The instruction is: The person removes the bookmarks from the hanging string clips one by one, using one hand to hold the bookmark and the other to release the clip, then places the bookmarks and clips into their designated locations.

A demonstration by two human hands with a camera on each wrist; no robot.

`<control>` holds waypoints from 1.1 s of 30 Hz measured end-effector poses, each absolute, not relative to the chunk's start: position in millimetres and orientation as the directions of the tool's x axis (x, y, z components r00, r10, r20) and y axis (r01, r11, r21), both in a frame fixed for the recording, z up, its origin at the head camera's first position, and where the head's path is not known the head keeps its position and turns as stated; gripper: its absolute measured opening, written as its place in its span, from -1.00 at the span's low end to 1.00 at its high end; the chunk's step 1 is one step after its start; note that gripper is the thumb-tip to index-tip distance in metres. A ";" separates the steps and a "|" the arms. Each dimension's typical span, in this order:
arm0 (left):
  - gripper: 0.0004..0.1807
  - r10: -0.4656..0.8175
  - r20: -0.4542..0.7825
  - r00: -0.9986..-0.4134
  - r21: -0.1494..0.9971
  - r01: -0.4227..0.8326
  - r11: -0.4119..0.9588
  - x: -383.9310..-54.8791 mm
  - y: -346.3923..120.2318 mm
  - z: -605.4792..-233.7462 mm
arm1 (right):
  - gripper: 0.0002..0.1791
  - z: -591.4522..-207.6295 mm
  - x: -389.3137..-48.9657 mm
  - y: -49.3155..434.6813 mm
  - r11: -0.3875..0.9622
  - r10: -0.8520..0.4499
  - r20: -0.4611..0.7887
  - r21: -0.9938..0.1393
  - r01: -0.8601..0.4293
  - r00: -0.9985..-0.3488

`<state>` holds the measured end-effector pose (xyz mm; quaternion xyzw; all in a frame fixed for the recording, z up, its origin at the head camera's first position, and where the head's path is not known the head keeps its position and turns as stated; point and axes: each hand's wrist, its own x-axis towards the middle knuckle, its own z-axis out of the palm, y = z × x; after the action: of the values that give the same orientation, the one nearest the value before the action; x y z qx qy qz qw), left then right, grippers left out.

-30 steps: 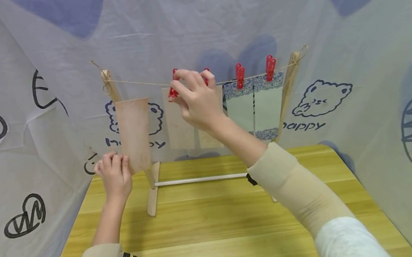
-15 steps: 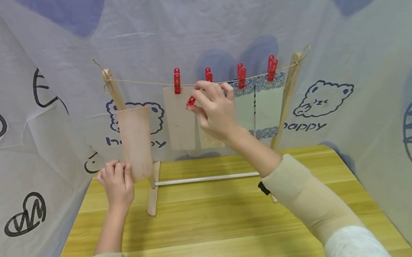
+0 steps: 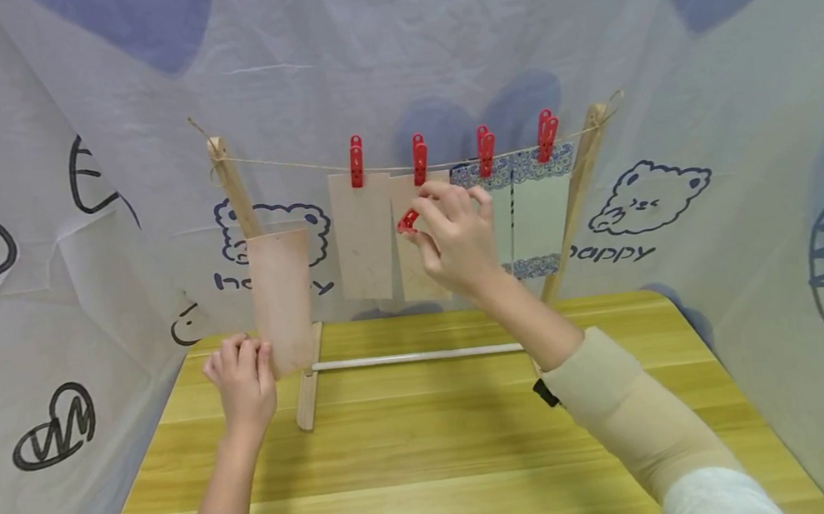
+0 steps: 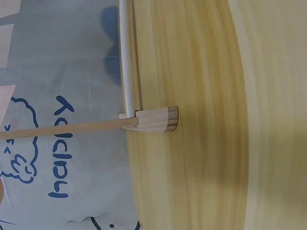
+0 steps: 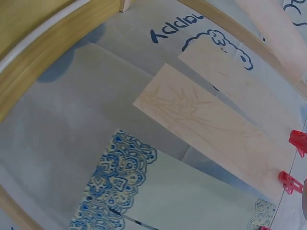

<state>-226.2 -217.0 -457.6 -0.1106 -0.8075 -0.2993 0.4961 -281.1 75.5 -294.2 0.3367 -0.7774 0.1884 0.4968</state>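
Note:
My left hand (image 3: pixel 243 384) holds a pale pink paper card (image 3: pixel 283 300) by its lower left edge, upright in front of the rack's left post (image 3: pixel 233 188). Between thumb and fingers of my right hand (image 3: pixel 459 239) is a red clothes peg (image 3: pixel 407 221), in front of the second hanging card. Two plain beige cards (image 3: pixel 363 241) and two pale green cards with blue lace-like borders (image 3: pixel 546 222) hang from a string (image 3: pixel 289 165), each under a red peg (image 3: pixel 357 162). Faint bamboo shows on one beige card (image 5: pixel 201 129) in the right wrist view.
The wooden rack stands at the back of the yellow wood-grain table (image 3: pixel 402 451), with a white crossbar (image 3: pixel 422 357) low between its feet (image 3: pixel 307 402). A pale printed cloth (image 3: pixel 390 50) surrounds the table behind and at both sides.
My right hand has moved right and down from the first hanging peg, carrying a red peg. The left hand has lowered the pink card, shifting slightly right.

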 end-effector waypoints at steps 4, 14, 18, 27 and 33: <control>-0.48 -0.117 0.859 -0.498 0.382 0.474 0.794 -224.0 -215.4 -461.0 | -0.73 -300.8 -280.3 81.7 0.712 -0.334 0.895 0.034 -0.701 -0.295; -0.47 -0.102 0.848 -0.521 0.384 0.469 0.796 -220.6 -211.1 -470.1 | -0.69 -318.6 -279.3 97.7 0.728 -0.335 0.880 0.013 -0.686 -0.338; -0.47 -0.101 0.845 -0.525 0.385 0.468 0.795 -220.0 -210.4 -474.7 | -0.69 -326.0 -277.9 104.4 0.731 -0.335 0.873 0.004 -0.683 -0.354; -0.49 -0.082 0.838 -0.539 0.381 0.472 0.795 -215.5 -207.6 -484.0 | -0.66 -350.9 -276.1 120.7 0.745 -0.324 0.866 -0.016 -0.667 -0.382; -0.49 -0.083 0.837 -0.541 0.383 0.469 0.796 -212.6 -205.0 -489.1 | -0.59 -366.9 -276.0 132.8 0.762 -0.341 0.838 -0.019 -0.647 -0.427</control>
<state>-212.6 -205.0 -489.1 -0.1169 -0.8260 -0.2973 0.4644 -276.0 132.8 -366.9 0.2987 -0.8268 0.1722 0.4444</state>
